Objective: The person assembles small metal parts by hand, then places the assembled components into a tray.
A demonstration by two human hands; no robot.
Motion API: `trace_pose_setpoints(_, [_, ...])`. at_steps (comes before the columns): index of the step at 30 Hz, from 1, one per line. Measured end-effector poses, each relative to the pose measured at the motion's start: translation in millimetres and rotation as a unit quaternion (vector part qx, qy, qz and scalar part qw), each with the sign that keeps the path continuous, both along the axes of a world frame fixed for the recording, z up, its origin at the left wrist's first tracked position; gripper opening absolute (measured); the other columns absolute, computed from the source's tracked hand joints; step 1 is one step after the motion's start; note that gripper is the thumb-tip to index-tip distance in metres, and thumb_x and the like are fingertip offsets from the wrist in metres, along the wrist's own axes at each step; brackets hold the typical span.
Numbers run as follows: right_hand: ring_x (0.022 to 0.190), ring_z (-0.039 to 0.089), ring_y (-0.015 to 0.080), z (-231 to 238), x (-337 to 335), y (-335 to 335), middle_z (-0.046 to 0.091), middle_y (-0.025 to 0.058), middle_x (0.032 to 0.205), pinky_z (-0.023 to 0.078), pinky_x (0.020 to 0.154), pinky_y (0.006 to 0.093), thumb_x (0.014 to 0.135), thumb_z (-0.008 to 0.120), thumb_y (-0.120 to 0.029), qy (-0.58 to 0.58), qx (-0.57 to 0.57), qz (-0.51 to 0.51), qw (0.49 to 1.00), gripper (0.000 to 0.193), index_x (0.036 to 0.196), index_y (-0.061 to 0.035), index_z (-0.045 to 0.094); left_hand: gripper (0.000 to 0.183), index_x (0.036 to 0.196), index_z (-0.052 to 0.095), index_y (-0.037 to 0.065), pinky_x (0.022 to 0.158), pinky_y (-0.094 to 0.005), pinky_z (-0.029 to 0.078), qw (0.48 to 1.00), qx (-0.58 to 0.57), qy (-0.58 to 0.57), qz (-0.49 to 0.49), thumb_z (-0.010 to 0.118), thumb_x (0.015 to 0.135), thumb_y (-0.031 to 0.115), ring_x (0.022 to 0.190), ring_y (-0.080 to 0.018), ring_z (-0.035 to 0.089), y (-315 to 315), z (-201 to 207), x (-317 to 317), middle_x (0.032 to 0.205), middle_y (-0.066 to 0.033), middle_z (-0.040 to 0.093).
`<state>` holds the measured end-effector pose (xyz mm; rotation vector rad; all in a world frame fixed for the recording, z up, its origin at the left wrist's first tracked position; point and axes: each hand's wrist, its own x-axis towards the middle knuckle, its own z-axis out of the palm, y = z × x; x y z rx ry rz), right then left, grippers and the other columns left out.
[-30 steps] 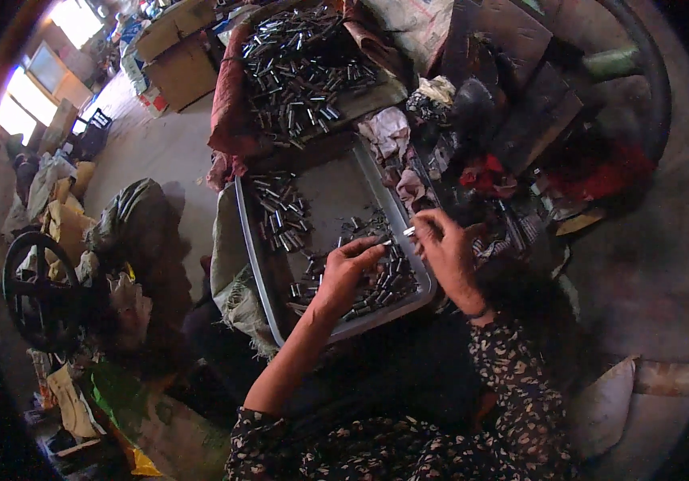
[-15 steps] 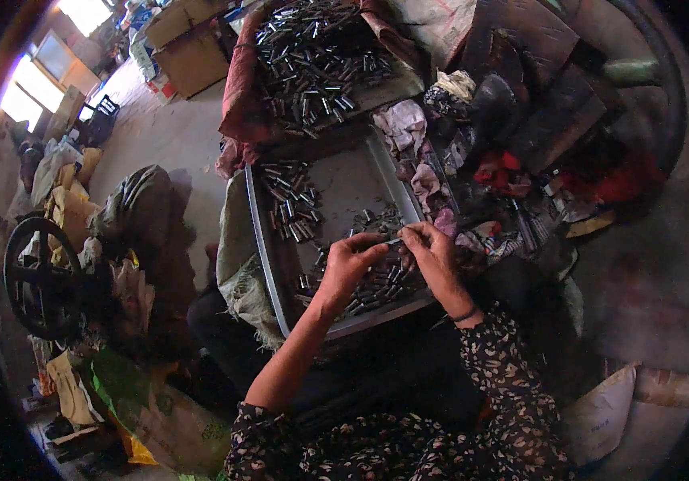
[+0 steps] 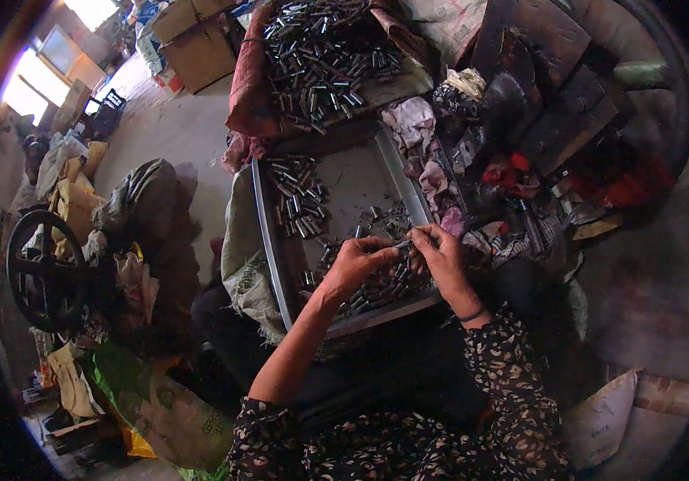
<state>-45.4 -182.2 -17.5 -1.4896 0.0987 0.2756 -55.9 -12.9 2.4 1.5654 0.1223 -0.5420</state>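
The bare left hand [image 3: 355, 266] and the bare right hand [image 3: 444, 263] both pinch a small silvery metal piece [image 3: 403, 244] between their fingertips, one from each side; whether it is one part or two end to end is too small to tell; the piece is held above the near right part of a shallow grey rectangular tray [image 3: 269, 240]; in the tray beneath the hands lie short dark cylindrical metal parts [image 3: 364, 301] in a loose scatter, and along the left wall a pile of shinier silvery cylinders [image 3: 300, 200]; a thin dark band [image 3: 472, 315] rings the right wrist, near a black sleeve with a pale blotchy print [image 3: 511, 365]; a pale woven sack with frayed edges [image 3: 244, 280] lies against the tray's left side, crumpled pinkish-white rags [image 3: 410, 120] along its right; beyond the far end, a reddish sack with a rolled edge [image 3: 250, 100] flanks a large heap of shiny metal cylinders [image 3: 328, 68]; farther off, a black spoked handwheel [image 3: 46, 271] stands at the left, and a brown cardboard box [image 3: 200, 54] sits at the upper left
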Motion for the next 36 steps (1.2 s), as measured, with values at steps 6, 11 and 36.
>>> trace_pose_setpoints(6, [0.054,0.046,0.0054,0,0,-2,0.053,-0.0011,0.063,0.037,0.047,0.0216,0.083,0.054,-0.026,-0.011,-0.055,0.014,0.998,0.023,0.088,-0.0036,0.057,0.023,0.089,0.06,-0.001,0.055,-0.0213,0.041,1.0,0.003,-0.004,-0.001,0.059,0.08,0.02,0.06,-0.0065,0.051,0,2,-1,0.07,-0.0014,0.058])
trace_pose_setpoints(11, [0.053,0.047,0.0053,5,-3,-1,0.053,-0.0014,0.065,0.038,0.048,0.0207,0.084,0.053,-0.025,-0.046,-0.072,0.018,0.996,0.022,0.088,-0.0036,0.057,0.023,0.089,0.059,-0.002,0.056,-0.0219,0.042,1.0,-0.021,-0.007,0.013,0.058,0.08,0.019,0.061,-0.0068,0.051,-1,1,-3,0.07,-0.0013,0.057])
trace_pose_setpoints(36, [0.058,0.052,0.0168,21,50,-69,0.053,0.0101,0.065,0.04,0.051,0.0328,0.085,0.049,-0.018,-0.343,-0.47,-0.079,0.809,0.016,0.085,-0.0026,0.053,0.034,0.114,0.046,0.0,0.063,-0.0243,0.049,0.955,-0.259,0.132,0.048,0.05,0.086,0.019,0.073,-0.0127,0.056,-32,5,7,0.091,-0.0033,0.054])
